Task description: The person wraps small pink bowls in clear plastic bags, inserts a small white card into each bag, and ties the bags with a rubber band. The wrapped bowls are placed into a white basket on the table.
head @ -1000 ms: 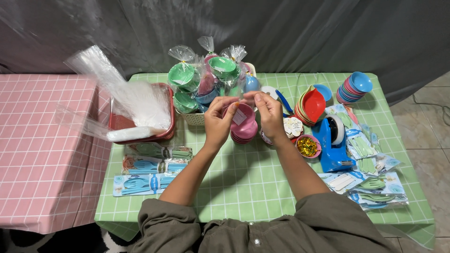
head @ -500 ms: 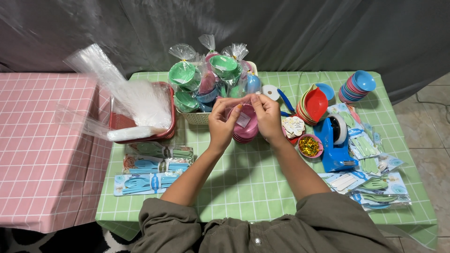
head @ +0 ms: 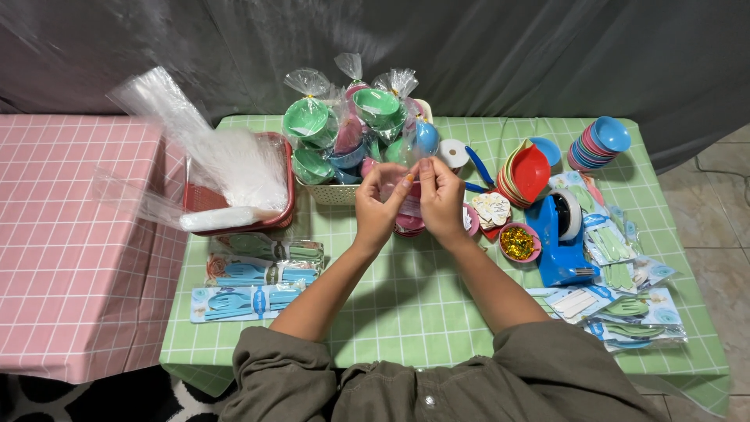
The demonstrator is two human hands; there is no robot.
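Right in the middle of the frame, the left hand and the right hand were held close together above the green checked table. Both sets of fingers were pinched on the gathered top of a clear bag, and inside that bag sat what looked like a pink bowl, though the hands hid most of it, so I could not be sure. The step in hand seemed to be closing the bag at its neck. I judged the next move would call for holding the neck tight with one hand while the other fixed it shut, without letting the plastic slip open. Just above the hands, a white basket held finished wrapped bowls in green and blue. At the upper left, a red tray held loose clear bags. To the right of the hands stood a blue tape dispenser and a small pink cup of gold bits. At the upper right sat a stack of bowls. Packs of toy spoons and forks lay at the lower left.
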